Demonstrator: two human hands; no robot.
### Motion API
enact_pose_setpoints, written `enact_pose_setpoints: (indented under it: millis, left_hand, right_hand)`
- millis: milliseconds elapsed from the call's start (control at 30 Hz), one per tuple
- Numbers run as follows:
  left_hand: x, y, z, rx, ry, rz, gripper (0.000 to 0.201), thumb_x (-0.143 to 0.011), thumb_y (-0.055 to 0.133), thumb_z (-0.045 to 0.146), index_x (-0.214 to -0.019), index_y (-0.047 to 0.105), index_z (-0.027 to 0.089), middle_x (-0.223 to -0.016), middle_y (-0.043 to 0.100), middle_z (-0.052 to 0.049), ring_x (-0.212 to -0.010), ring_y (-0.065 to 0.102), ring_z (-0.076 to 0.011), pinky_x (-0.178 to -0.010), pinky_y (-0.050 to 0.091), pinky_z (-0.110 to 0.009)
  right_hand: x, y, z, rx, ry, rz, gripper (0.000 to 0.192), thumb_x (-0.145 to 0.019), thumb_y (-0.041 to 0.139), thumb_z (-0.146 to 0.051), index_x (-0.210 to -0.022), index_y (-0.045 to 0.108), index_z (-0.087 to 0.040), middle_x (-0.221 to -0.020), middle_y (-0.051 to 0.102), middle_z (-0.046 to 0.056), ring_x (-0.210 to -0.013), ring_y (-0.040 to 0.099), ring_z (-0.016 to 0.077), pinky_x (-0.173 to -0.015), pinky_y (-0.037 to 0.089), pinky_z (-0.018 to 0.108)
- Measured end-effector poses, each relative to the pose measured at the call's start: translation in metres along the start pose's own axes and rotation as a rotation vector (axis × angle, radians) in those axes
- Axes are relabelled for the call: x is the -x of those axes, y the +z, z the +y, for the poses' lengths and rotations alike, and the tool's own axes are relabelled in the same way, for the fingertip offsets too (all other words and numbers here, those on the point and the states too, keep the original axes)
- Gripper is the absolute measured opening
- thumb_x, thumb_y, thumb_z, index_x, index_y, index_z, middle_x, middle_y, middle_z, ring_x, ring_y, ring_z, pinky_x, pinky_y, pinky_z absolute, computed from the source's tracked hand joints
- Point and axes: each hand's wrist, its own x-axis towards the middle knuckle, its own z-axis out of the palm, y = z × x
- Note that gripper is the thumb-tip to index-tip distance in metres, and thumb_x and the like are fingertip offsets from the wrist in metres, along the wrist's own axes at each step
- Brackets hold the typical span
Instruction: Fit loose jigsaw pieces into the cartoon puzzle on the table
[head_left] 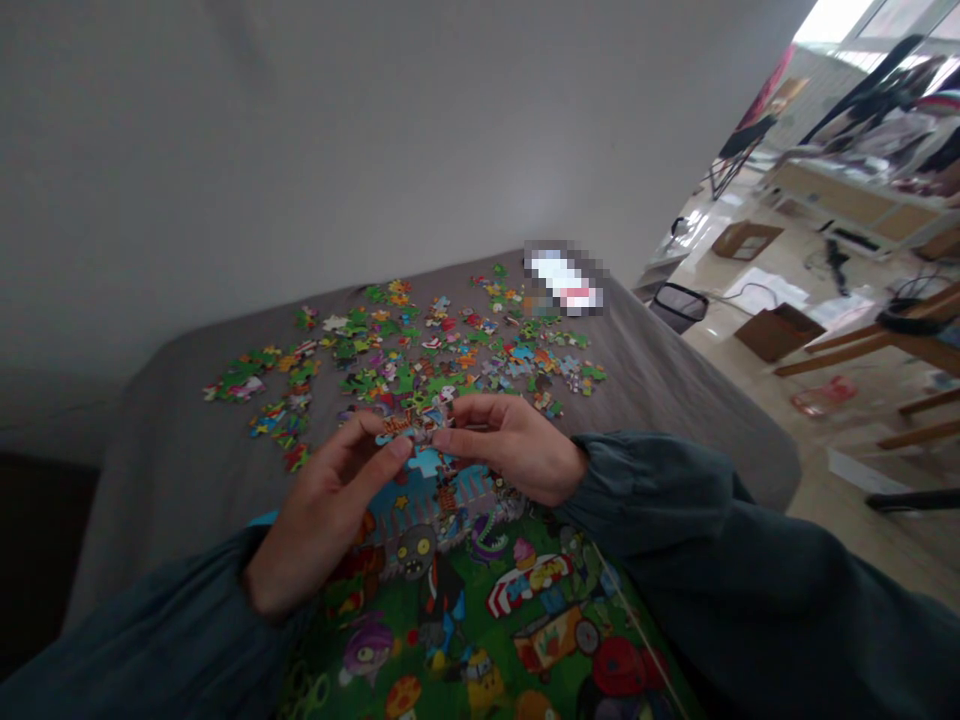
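Both hands meet over the top of a colourful cartoon picture (pixel 450 590) with a zombie figure on a green ground. My left hand (pixel 337 490) pinches a small group of joined jigsaw puzzle pieces (pixel 420 432) between thumb and fingers. From the other side, my right hand (pixel 510 445) grips the same pieces by their right edge. A light blue part of them hangs below the fingertips. Just beyond the hands, many loose puzzle pieces (pixel 405 375) lie scattered, mostly green with blue, red and orange patches. My fingers hide part of the held pieces.
A grey cloth covers the table (pixel 675 400), which stands against a pale wall (pixel 375 130). At the back right lies a blurred-out bright object (pixel 562 280). Cardboard boxes (pixel 780 332) and a wooden chair (pixel 900 330) are on the floor to the right.
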Motion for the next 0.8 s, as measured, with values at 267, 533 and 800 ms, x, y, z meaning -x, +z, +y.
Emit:
enact_pose_setpoints:
  millis: [267,533,800]
  left_hand:
    - [-0.0013,-0.0042,0.0047,-0.319,0.197,-0.007,0.025,-0.091,0.067,0.050,-0.089,0.069,0.025,-0.085,0.074,0.001,-0.076,0.068,-0.0185,-0.071,0.057,-0.028]
    - [-0.0019,-0.0078,0.0082,-0.516,0.289,-0.043,0.029,-0.097,0.057,0.049,-0.088,0.070,0.026,-0.080,0.074,0.002,-0.073,0.068,-0.0188,-0.069,0.053,-0.028]
    - [-0.0005,-0.0035,0.0053,-0.516,0.265,0.052,0.030,-0.094,0.060,0.052,-0.096,0.074,0.025,-0.090,0.080,-0.001,-0.078,0.073,-0.0196,-0.071,0.057,-0.028]
  right_hand:
    - [0.0000,-0.0004,0.0004,-0.020,0.020,-0.012,0.042,-0.062,0.101,-0.047,-0.076,0.072,-0.019,-0.074,0.070,-0.005,-0.068,0.065,0.0093,-0.070,0.057,0.025]
    - [0.0010,-0.0012,0.0009,0.043,0.007,0.008,0.036,-0.066,0.100,-0.040,-0.079,0.074,-0.018,-0.077,0.069,-0.003,-0.071,0.064,0.0105,-0.073,0.056,0.027]
    - [0.0013,0.0020,0.0003,0.088,-0.008,0.034,0.043,-0.061,0.100,-0.046,-0.078,0.072,-0.018,-0.077,0.067,-0.003,-0.071,0.061,0.0106,-0.071,0.053,0.027]
